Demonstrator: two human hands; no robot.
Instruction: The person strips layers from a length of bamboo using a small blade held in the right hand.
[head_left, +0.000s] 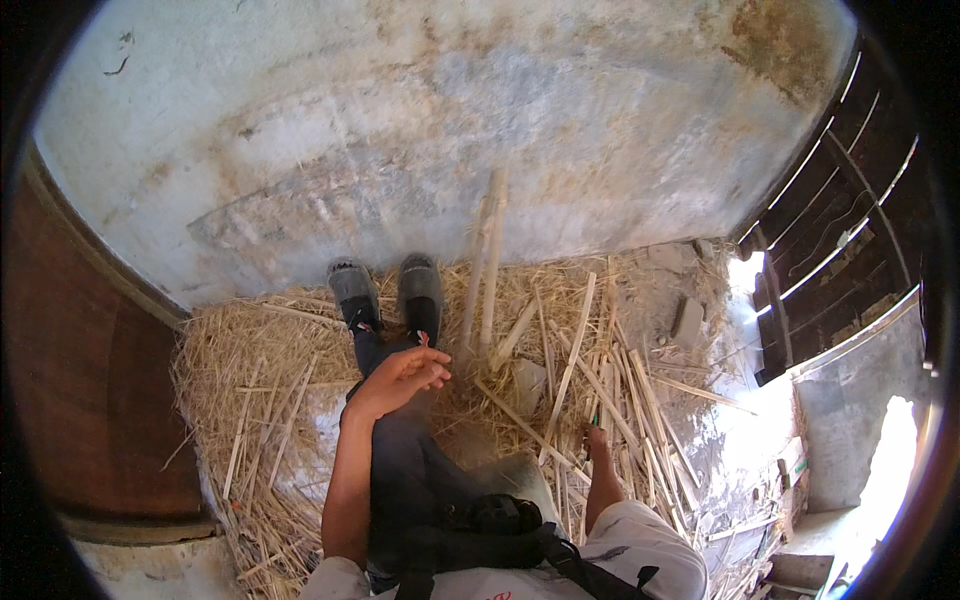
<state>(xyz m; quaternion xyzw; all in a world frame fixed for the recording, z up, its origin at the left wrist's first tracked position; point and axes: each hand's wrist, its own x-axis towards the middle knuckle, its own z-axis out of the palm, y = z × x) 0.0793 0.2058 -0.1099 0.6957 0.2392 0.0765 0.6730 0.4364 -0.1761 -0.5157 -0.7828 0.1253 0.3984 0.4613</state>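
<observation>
My left hand (pixel 403 380) is held above my leg with its fingers loosely bent and a gap between them; nothing shows in it. Lower at the right, my right hand (pixel 596 436) reaches down beside a pile of split bamboo strips (pixel 645 400). Its fingers look closed, and a small green bit shows at their tips; what it belongs to is too small to make out. Two bamboo poles (pixel 490 270) stand upright between my feet and the strips, against the wall. A pale flat block (pixel 527 386) lies near their foot.
Straw-like shavings (pixel 250 350) cover the floor around my dark shoes (pixel 420 285). Ahead rises a stained plaster wall (pixel 400 130). A brown wooden door (pixel 90 370) is at the left, a dark slatted panel (pixel 835 220) at the right. A brick (pixel 688 322) lies by the wall.
</observation>
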